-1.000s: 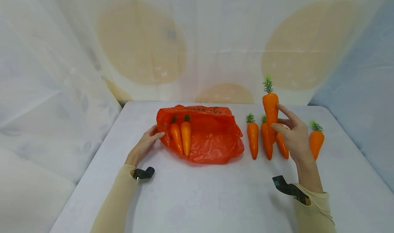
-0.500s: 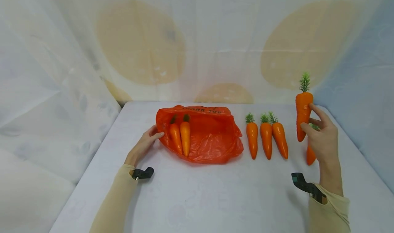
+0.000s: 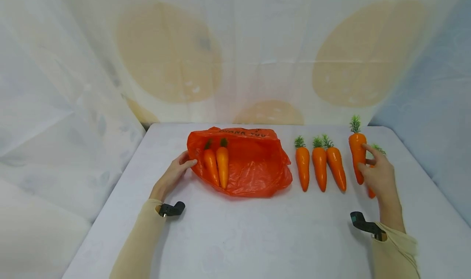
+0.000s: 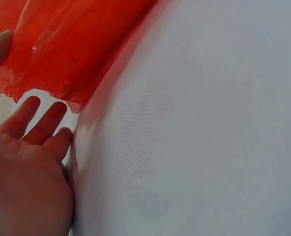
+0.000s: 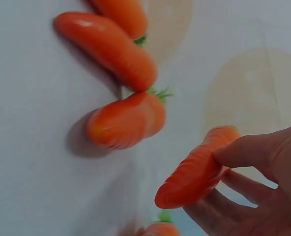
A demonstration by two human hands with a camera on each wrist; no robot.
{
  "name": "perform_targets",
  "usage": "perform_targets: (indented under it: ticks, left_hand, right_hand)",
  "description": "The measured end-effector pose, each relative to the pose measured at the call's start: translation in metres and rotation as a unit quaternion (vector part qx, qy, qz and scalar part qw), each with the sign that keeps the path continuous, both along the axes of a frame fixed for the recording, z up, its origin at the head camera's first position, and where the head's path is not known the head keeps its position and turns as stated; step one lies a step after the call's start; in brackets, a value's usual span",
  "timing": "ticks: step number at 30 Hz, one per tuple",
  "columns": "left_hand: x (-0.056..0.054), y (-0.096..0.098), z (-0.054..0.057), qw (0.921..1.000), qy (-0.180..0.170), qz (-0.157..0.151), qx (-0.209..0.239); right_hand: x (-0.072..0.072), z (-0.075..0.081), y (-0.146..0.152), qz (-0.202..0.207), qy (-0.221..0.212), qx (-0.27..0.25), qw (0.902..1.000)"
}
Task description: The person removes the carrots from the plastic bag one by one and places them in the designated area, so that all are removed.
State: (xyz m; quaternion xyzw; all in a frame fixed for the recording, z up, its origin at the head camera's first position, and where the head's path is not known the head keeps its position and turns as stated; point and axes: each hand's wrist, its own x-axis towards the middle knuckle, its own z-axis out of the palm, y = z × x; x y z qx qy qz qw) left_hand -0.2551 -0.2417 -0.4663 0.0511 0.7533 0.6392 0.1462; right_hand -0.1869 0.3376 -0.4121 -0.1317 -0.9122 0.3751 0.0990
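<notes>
In the head view my left hand point(image 3: 172, 174) holds the left edge of a red plastic bag point(image 3: 254, 168), its thumb in front. The left wrist view shows several fingers point(image 4: 46, 128) stretched out just below the bag point(image 4: 67, 44). The bag lies with its mouth spread, and two carrots point(image 3: 222, 166) show at its left side. My right hand point(image 3: 379, 172) pinches an upright carrot point(image 3: 357, 154) between thumb and fingers, leafy top up. Another carrot point(image 3: 371, 194) lies partly hidden behind that hand.
Three carrots point(image 3: 319, 168) lie side by side on the white table point(image 3: 257, 234), between the bag and my right hand, leafy tops toward the back. A patterned cloth point(image 3: 265, 54) hangs behind the table and along both sides.
My right hand has carried the carrot right from above the row, then lowered it beside the row's right end. My left hand and the bag have stayed put.
</notes>
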Motion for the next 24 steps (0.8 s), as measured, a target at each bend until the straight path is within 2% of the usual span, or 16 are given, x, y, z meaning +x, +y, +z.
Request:
perform_targets:
  ticks: [3,5,9,14,24]
  left_hand:
    - [0.000,0.000,-0.001,1.0000,0.003,-0.001,0.000]
    - [-0.001,-0.001,-0.005,1.0000,0.008,0.003,0.000]
    - [0.000,0.000,-0.004,0.9999,0.011,0.007,-0.005]
    - [0.000,0.000,-0.004,0.9999,0.008,0.008,-0.007]
    - [-0.002,0.000,-0.001,0.9999,-0.011,-0.002,-0.004]
  right_hand:
    - [-0.002,-0.009,0.002,0.009,-0.013,0.010,0.9998]
    - [-0.003,-0.013,0.003,0.018,-0.017,0.018,0.9995]
    - [-0.005,-0.022,0.002,0.031,-0.035,0.029,0.9985]
    - [-0.007,-0.026,0.000,0.032,-0.070,0.049,0.9958]
    - [-0.005,-0.027,-0.002,0.053,-0.080,0.065,0.9932]
